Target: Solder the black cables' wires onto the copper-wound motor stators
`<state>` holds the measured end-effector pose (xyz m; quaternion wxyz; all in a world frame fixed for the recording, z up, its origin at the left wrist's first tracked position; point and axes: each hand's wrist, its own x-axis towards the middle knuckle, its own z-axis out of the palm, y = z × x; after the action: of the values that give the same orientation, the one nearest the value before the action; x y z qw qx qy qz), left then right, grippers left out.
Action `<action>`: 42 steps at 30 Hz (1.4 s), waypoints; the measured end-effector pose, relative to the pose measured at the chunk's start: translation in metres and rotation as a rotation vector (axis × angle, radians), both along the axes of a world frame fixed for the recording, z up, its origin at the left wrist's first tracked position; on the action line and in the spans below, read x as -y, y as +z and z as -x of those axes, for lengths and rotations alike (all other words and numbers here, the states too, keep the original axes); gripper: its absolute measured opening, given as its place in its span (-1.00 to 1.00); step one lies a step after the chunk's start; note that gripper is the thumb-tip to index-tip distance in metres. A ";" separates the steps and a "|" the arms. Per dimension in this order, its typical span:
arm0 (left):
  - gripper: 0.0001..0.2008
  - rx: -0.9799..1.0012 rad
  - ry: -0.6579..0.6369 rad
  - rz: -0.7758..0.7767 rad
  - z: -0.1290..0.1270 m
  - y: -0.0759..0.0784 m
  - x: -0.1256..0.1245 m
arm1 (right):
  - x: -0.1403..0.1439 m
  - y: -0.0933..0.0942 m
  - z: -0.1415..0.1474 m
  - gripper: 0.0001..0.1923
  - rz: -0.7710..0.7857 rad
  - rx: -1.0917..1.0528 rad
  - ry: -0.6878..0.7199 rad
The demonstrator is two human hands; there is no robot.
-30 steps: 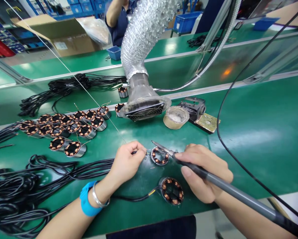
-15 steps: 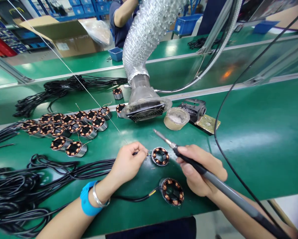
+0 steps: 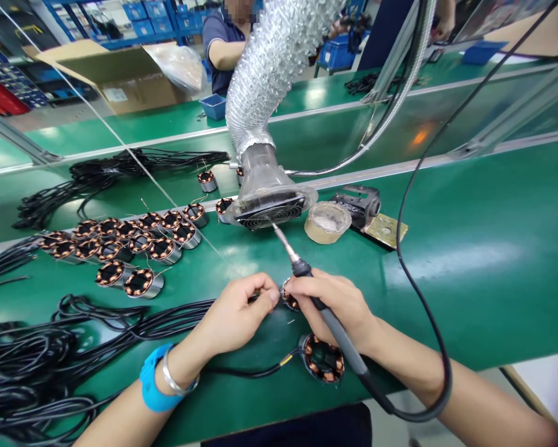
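Note:
My right hand (image 3: 337,304) is closed around a soldering iron (image 3: 328,320), whose tip points up and away toward the fume hood. Its thumb and index finger reach a copper-wound motor stator (image 3: 288,297), which the hand mostly covers. My left hand (image 3: 248,307) pinches the end of a black cable just left of that stator; the fingers hide most of the cable end. Nearer to me lies a second stator (image 3: 323,359), joined to a black cable (image 3: 260,372) with a yellow wire showing.
A fume extractor hose (image 3: 260,81) ends in a fan hood (image 3: 272,208) over the bench. Several stators (image 3: 141,282) stand at left, above bundled black cables (image 3: 27,354). A round tub (image 3: 328,222) and an iron stand (image 3: 360,205) sit behind my right hand. A co-worker (image 3: 223,49) is opposite.
My right hand has moved left with the soldering iron, its fingers now at the stator by my left hand. The left hand has stayed nearly in place.

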<state>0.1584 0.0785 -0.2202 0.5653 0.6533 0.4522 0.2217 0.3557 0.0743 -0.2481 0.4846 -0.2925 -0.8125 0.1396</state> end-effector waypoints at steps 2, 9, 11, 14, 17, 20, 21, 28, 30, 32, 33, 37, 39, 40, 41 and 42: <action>-0.77 -0.007 0.035 -0.002 0.000 0.001 0.001 | 0.003 -0.001 -0.001 -0.67 0.031 0.010 -0.010; -0.68 0.157 0.163 0.207 -0.003 -0.006 0.006 | 0.004 0.003 0.007 -0.71 0.043 -0.009 0.005; -0.66 0.194 0.180 0.277 -0.005 -0.007 0.008 | 0.004 0.002 0.009 -0.71 0.017 -0.020 -0.003; -0.67 0.233 0.231 0.364 -0.008 -0.009 0.011 | 0.004 -0.002 0.008 -0.72 0.002 -0.013 -0.016; -0.70 0.264 0.327 0.402 -0.011 -0.011 0.015 | 0.004 -0.003 0.003 -0.73 0.077 -0.006 -0.014; -0.73 0.284 0.402 0.402 -0.013 -0.014 0.018 | 0.003 -0.001 0.002 -0.68 0.174 -0.006 0.010; -0.72 0.288 0.418 0.395 -0.013 -0.014 0.019 | 0.003 -0.001 0.002 -0.69 0.186 -0.008 0.006; -0.73 0.246 0.523 0.304 -0.020 -0.016 0.021 | 0.000 -0.010 0.012 -0.76 -0.030 0.067 -0.161; -0.73 0.244 0.546 0.286 -0.021 -0.017 0.020 | 0.000 -0.011 0.013 -0.75 -0.082 0.118 -0.164; -0.75 0.242 0.561 0.275 -0.021 -0.018 0.019 | 0.000 -0.010 0.013 -0.74 -0.059 0.090 -0.141; -0.76 0.240 0.568 0.270 -0.021 -0.019 0.019 | -0.001 -0.009 0.012 -0.74 -0.017 0.053 -0.122; -0.79 0.224 0.585 0.255 -0.021 -0.021 0.019 | -0.001 -0.001 0.009 -0.69 0.206 -0.073 -0.052; -0.79 0.219 0.585 0.248 -0.021 -0.022 0.019 | -0.001 -0.001 0.009 -0.70 0.235 -0.087 -0.045; -0.79 0.218 0.583 0.246 -0.021 -0.022 0.020 | -0.002 -0.002 0.009 -0.71 0.221 -0.085 -0.049; -0.79 0.218 0.581 0.242 -0.022 -0.023 0.020 | -0.002 -0.004 0.009 -0.72 0.190 -0.073 -0.055; -0.79 0.218 0.579 0.238 -0.022 -0.023 0.020 | -0.003 -0.006 0.009 -0.73 0.145 -0.047 -0.062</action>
<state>0.1800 0.0588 -0.2434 0.5963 0.3995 0.5787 0.3872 0.3464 0.0773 -0.2541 0.4852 -0.3483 -0.7792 0.1901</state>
